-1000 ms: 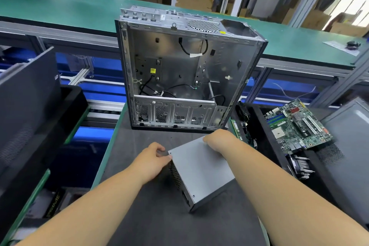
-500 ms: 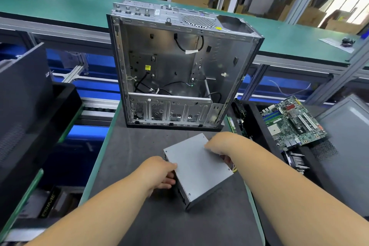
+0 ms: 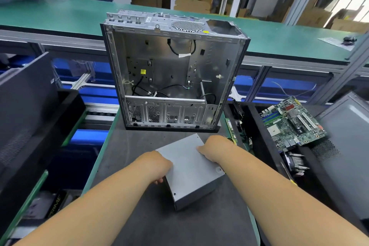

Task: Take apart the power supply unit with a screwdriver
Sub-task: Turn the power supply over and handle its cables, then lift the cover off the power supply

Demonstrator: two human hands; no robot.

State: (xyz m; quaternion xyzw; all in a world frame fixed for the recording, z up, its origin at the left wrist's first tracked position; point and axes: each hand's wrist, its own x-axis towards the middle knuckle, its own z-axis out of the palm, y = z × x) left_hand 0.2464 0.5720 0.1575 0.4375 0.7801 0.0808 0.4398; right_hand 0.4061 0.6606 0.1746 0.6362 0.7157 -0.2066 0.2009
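Note:
A grey metal power supply unit (image 3: 189, 170) lies on the dark work mat (image 3: 139, 146) in front of me, one corner pointing toward me. My left hand (image 3: 155, 164) grips its left side, fingers curled under the edge. My right hand (image 3: 214, 149) grips its far right side, with the fingers hidden behind the box. No screwdriver is in view.
An open, stripped computer case (image 3: 173, 74) stands upright just beyond the unit. A black bin (image 3: 257, 146) on the right holds a green motherboard (image 3: 291, 122) and a heatsink. A dark panel (image 3: 22, 94) leans in a bin on the left. A green conveyor (image 3: 60, 18) runs behind.
Both hands have turned the power supply unit and drawn it a little nearer to me. My left hand slid from the near corner to the left side.

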